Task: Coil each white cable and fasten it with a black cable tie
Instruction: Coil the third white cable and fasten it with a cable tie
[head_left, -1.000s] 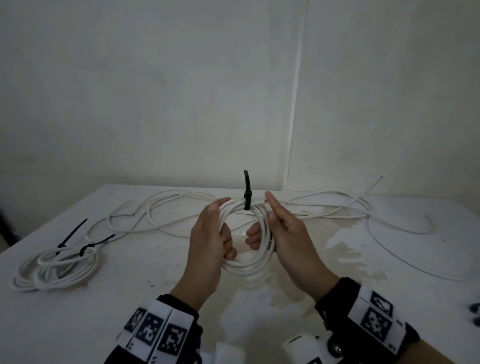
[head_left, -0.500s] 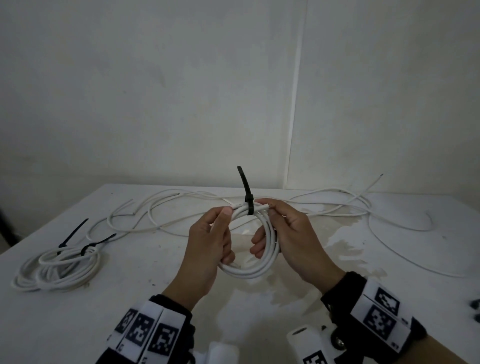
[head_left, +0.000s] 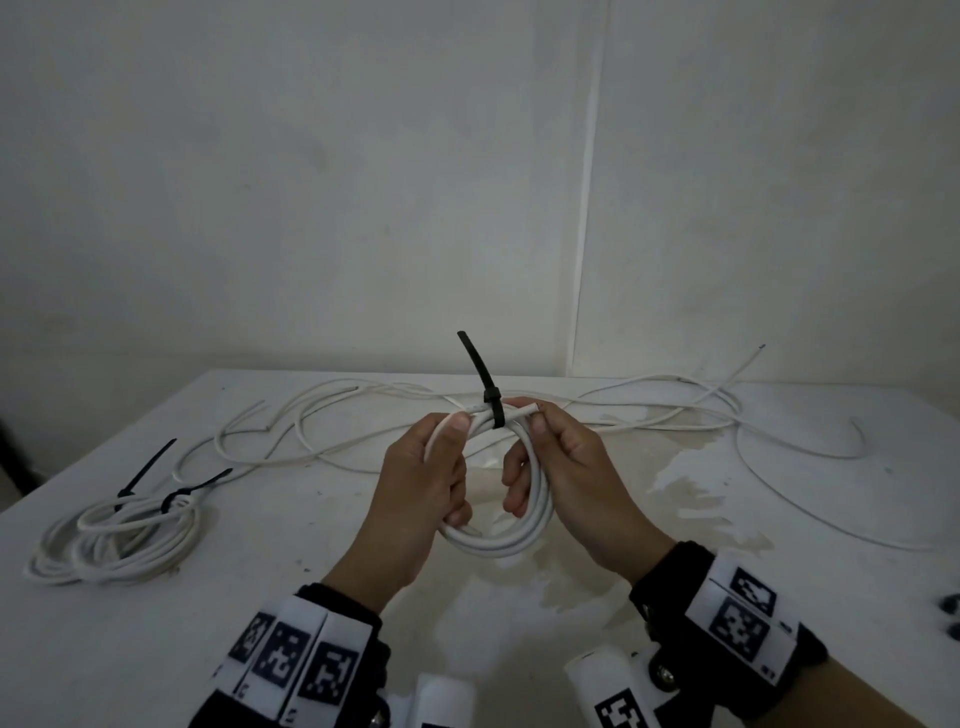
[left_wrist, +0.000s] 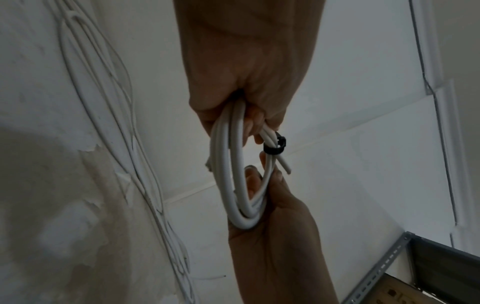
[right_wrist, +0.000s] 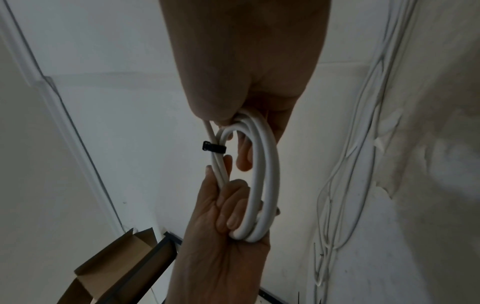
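Both hands hold a small coil of white cable (head_left: 498, 545) upright above the table (head_left: 311, 597). A black cable tie (head_left: 493, 410) is wrapped around the top of the coil, and its tail sticks up and leans left. My left hand (head_left: 447, 467) grips the coil's left side, thumb on top beside the tie. My right hand (head_left: 524, 462) pinches the strands and the cable's cut end just right of the tie, with its fingers through the loop. The left wrist view shows the coil (left_wrist: 228, 174) and tie (left_wrist: 275, 146). The right wrist view shows the coil (right_wrist: 267, 174) and tie (right_wrist: 214, 148).
Two tied white coils (head_left: 114, 540) with black ties (head_left: 192, 488) lie at the table's left. Loose white cables (head_left: 311, 415) sprawl along the back, by the wall. Small dark objects (head_left: 950, 613) sit at the right edge. A cardboard box (right_wrist: 116, 267) and a metal shelf (left_wrist: 415, 267) stand beyond the table.
My right hand's fingers were stretched out beside the tie; now they have closed on the coil next to it. The tie's tail has tipped from upright toward the left.
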